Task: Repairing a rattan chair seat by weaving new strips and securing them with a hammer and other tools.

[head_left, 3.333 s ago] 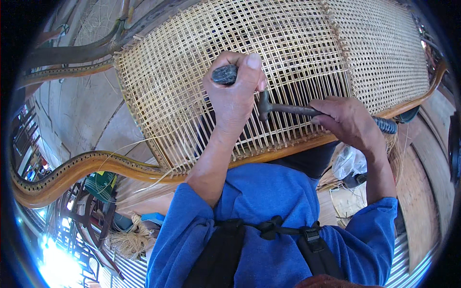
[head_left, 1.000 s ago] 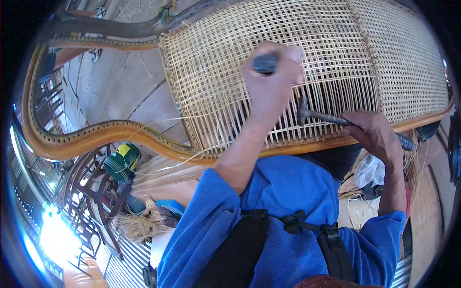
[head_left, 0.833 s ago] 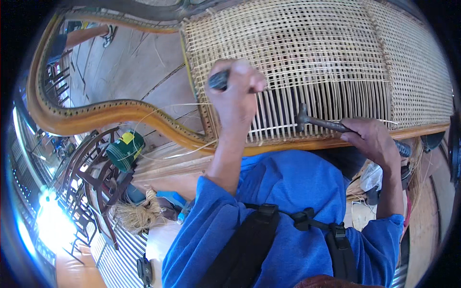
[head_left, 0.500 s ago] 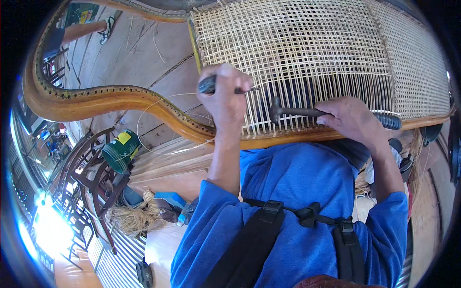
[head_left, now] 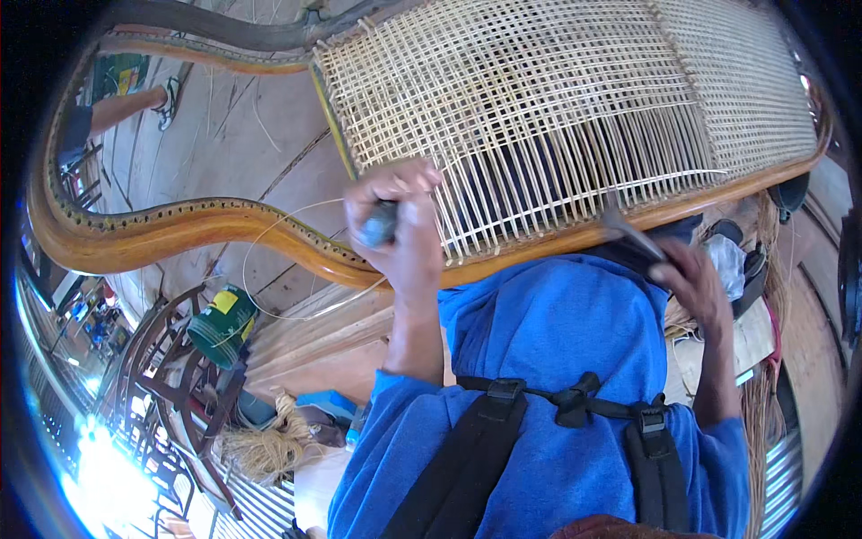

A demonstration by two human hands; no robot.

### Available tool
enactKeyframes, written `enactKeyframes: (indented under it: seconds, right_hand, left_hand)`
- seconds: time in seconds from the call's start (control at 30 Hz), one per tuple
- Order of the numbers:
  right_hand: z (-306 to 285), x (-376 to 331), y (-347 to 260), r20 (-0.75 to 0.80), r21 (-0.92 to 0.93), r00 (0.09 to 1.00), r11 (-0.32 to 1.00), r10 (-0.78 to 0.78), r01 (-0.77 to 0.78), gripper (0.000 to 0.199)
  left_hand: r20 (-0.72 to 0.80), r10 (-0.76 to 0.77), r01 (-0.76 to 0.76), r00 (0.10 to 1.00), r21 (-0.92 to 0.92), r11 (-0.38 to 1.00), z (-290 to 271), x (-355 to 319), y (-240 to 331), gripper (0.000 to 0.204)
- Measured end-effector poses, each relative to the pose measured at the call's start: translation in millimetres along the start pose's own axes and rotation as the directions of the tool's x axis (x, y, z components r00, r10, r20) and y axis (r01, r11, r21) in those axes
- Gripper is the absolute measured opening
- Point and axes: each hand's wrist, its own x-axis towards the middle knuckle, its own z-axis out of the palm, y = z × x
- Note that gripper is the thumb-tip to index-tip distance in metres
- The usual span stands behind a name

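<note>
My left hand [head_left: 400,229] is closed around the dark rounded handle [head_left: 379,225] of a tool, at the lower left corner of a woven cane panel [head_left: 503,99]; its tip is hidden now. My right hand [head_left: 696,278], slightly blurred, grips a hammer [head_left: 636,235], whose head lies over the wooden frame [head_left: 503,265] along the panel's near edge. Upper cane strands are closely woven; nearer me they run mostly uncrossed, with one crosswise strand [head_left: 575,202] near the frame. A loose cane strand [head_left: 256,278] loops out left of my left hand.
The curved frame arm [head_left: 171,229] with a row of holes extends left. Below it are a green bucket [head_left: 220,332], dark wooden chairs [head_left: 171,377] and a bundle of cane fibre [head_left: 269,445]. Another person's leg [head_left: 126,110] shows at upper left. More strands [head_left: 763,422] hang at right.
My right hand has drawn the hammer right and down, away from the uncrossed strands. My left hand has turned and moved slightly left and down. The view has shifted, too.
</note>
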Motion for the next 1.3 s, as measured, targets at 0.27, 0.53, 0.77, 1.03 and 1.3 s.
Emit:
enactKeyframes:
  seconds: [0.27, 0.53, 0.77, 1.03, 1.3]
  right_hand:
    - [226, -157, 277, -0.67, 0.185, 0.657, 0.935, 0.346, -0.304, 0.031]
    - [101, -91, 123, -0.254, 0.567, 0.868, 0.793, 0.427, -0.224, 0.047]
    - [72, 3, 2, -0.221, 0.759, 0.951, 0.575, -0.216, 0.306, 0.045]
    - [58, 94, -99, 0.17, 0.965, 0.945, -0.145, -0.281, -0.217, 0.031]
    - [23, 148, -105, 0.118, 0.156, 0.927, 0.929, -0.355, 0.336, 0.025]
  left_hand:
    - [0.774, -0.016, -0.321, 0.633, 0.282, 0.904, 85, -62, -1, 0.034]
    - [0.866, 0.068, -0.624, 0.496, 0.301, 0.721, 113, -81, 21, 0.036]
    - [0.791, 0.183, -0.74, 0.584, 0.426, 0.52, 95, -65, 28, 0.041]
    - [0.708, -0.135, -0.663, 0.693, 0.7, 0.263, 25, -27, 57, 0.053]
    - [0.239, -0.547, -0.494, 0.802, 0.78, -0.383, -74, 32, 48, 0.037]
